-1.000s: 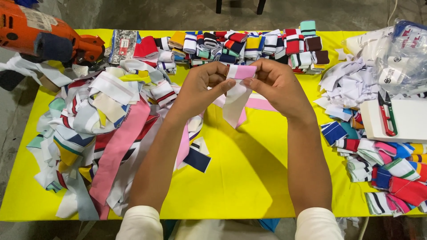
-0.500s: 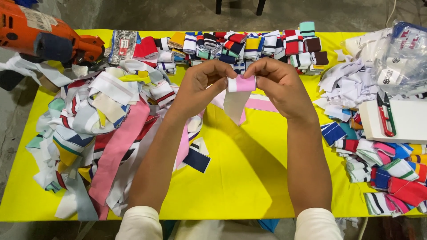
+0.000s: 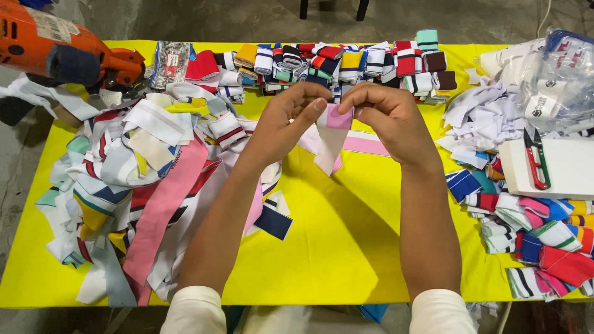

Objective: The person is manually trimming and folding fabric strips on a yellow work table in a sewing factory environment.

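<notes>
Both my hands are raised over the middle of a yellow table. My left hand and my right hand pinch the top of a small pink and white knitted fabric strip, which hangs down between them. A long pink and white band lies flat on the table just behind it. To the left sprawls a big loose heap of striped fabric strips, with one long pink strip draped over it.
Folded striped pieces line the far edge. An orange power tool sits at the far left. On the right are white scraps, a plastic bag, a white box with red-handled snips, and folded colourful pieces.
My hands have turned the small strip slightly and shifted their fingers along its top edge; they stay in nearly the same place above the table.
</notes>
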